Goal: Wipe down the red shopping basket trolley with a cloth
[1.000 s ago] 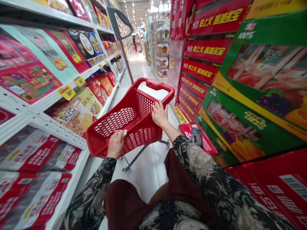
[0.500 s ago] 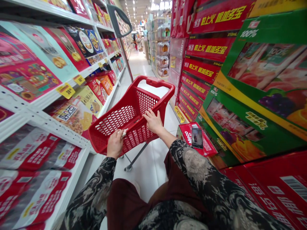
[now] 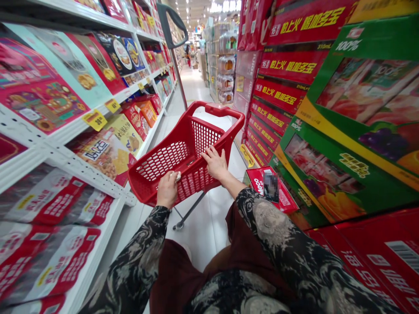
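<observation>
Ahead of me stands a red plastic shopping cart (image 3: 157, 155) with slotted sides, and no goods show inside its basket. My left hand (image 3: 167, 190) is closed at the near rim, towards the cart's left end. A small white wad (image 3: 178, 176), perhaps tissue, pokes out between its thumb and fingers. Farther right along the same rim lies my right hand (image 3: 216, 165), its fingers spread over the edge and its thumb apart. Both palms are turned away from view.
Shelves of boxed snacks (image 3: 113, 150) with yellow price tags line the left. Stacked red drink cartons (image 3: 281, 89) and green fruit-juice cartons (image 3: 327, 174) wall the right. A phone-like dark object (image 3: 271, 185) lies on a red box (image 3: 288, 200). A grey-handled pole (image 3: 178, 78) rises behind the cart.
The cart and both hands appear slightly farther right in view, along with the surroundings. Each hand keeps about the same place on the rim.
</observation>
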Action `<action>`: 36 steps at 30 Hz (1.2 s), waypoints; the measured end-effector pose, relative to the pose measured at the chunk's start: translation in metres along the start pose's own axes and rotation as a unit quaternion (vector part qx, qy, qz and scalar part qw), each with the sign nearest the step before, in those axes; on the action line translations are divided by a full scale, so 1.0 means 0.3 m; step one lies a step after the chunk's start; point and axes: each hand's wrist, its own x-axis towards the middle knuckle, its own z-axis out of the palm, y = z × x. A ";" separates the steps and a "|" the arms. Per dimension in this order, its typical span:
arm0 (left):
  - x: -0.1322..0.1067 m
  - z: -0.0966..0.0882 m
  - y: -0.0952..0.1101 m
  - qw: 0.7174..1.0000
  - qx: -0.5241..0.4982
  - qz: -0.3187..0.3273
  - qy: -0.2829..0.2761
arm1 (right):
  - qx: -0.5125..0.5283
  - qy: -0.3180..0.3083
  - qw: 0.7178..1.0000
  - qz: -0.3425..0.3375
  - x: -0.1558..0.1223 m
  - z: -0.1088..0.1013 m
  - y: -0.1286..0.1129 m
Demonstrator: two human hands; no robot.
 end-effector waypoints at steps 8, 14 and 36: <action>-0.109 -0.053 -0.113 1.000 0.011 -0.013 -0.009 | 0.002 0.010 1.000 0.008 -0.005 -0.010 0.011; -0.108 -0.032 -0.094 0.999 0.011 -0.028 0.009 | 0.005 -0.015 1.000 0.024 -0.024 0.013 -0.069; -0.037 0.041 0.099 0.999 -0.039 0.006 -0.025 | 0.024 -0.042 0.999 -0.024 -0.087 0.070 -0.056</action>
